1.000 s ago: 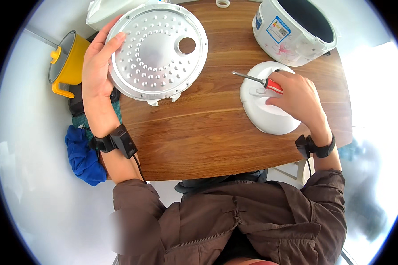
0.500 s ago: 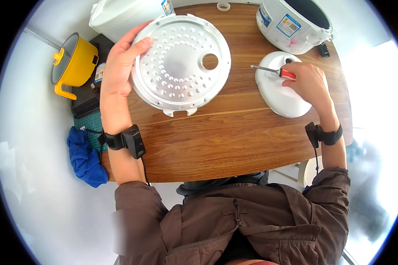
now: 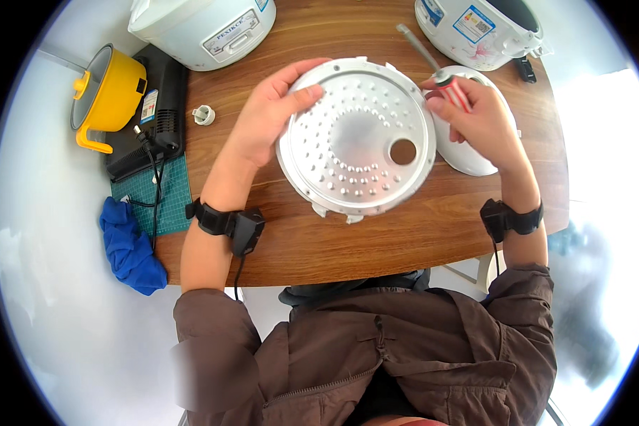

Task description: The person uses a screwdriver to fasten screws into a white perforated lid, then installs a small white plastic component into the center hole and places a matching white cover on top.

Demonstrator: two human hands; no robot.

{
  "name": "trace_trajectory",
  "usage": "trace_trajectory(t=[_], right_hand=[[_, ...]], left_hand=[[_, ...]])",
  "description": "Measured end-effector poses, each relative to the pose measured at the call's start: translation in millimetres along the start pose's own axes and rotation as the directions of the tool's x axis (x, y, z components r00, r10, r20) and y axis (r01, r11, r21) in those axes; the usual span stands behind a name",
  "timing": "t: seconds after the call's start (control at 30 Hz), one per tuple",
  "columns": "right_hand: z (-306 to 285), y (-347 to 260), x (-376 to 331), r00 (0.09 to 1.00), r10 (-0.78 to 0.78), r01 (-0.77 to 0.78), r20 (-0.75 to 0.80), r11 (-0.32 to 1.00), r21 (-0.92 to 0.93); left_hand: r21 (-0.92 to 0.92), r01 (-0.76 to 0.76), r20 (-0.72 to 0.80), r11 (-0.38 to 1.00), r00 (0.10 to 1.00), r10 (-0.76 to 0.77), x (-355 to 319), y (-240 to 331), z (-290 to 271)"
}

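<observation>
- Sitting at a round wooden table [image 3: 376, 241], brown jacket sleeves coming in from the lower edge, black wrist bands on both forearms.
- Standing at the far left edge of the table: a white rice cooker [image 3: 199, 25], lid shut.
- Standing at the far right edge: a second white rice cooker [image 3: 476, 28], top open.
- Being held over the middle of the table: a round perforated metal plate [image 3: 355, 145], tilted a little, one larger round hole on its right side, small tabs along the near rim.
- Gripping the plate's left rim: left hand [image 3: 266, 113], thumb lying on the upper face, fingers curled around the edge.
- Closing around a red-handled screwdriver [image 3: 440, 67]: right hand [image 3: 479, 117], shaft pointing up and left, away from the body, just beside the plate's right rim.
- Lying under the right hand, partly hidden: a white round lid [image 3: 476, 156], flat on the table.
- Resting off the left side: a black appliance [image 3: 153, 117] with a cable, partly on a green cutting mat [image 3: 160, 206].
- Sitting left of the black appliance: a yellow pot [image 3: 110, 92] with handle.
- Lying bunched below the mat: a blue cloth [image 3: 131, 248].
- Sitting on the table near the left hand, well apart from the plate: a small white cap [image 3: 204, 114].
</observation>
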State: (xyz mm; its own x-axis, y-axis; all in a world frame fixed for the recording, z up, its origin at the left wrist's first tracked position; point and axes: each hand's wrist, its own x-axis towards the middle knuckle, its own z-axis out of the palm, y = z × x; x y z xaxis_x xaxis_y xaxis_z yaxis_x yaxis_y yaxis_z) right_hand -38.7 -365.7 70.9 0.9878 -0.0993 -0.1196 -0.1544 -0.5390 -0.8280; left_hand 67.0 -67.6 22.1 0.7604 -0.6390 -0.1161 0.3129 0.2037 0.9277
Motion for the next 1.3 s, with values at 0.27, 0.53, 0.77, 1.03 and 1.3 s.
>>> trace_trajectory(t=[0.27,0.53,0.77,1.03,1.3], right_hand=[[21.5,-0.8,-1.2,0.981,0.025,-0.017,0.194,0.999,-0.043],[32.6,-0.5,1.5,0.983,-0.068,0.123,0.169,0.932,-0.34],[48.9,8.5,1.9,0.971,-0.217,0.238,0.099,0.861,-0.448],[61.3,20.1,7.1,0.948,-0.315,0.305,0.049,0.853,-0.423],[49.1,25.2,9.6,0.966,-0.147,0.14,-0.212,0.989,-0.047]], left_hand=[[0.553,-0.167,0.221,0.816,0.974,0.05,-17.9,-9.8,2.9],[0.955,-0.062,-0.026,0.29,0.956,0.291,-15.4,24.8,-34.4],[0.982,-0.12,0.086,0.145,0.972,0.219,-14.3,5.8,-40.0],[0.978,-0.159,0.199,-0.133,0.904,0.378,-8.1,3.2,-40.2],[0.933,-0.289,0.354,-0.214,0.842,0.406,22.8,-8.5,-10.4]])
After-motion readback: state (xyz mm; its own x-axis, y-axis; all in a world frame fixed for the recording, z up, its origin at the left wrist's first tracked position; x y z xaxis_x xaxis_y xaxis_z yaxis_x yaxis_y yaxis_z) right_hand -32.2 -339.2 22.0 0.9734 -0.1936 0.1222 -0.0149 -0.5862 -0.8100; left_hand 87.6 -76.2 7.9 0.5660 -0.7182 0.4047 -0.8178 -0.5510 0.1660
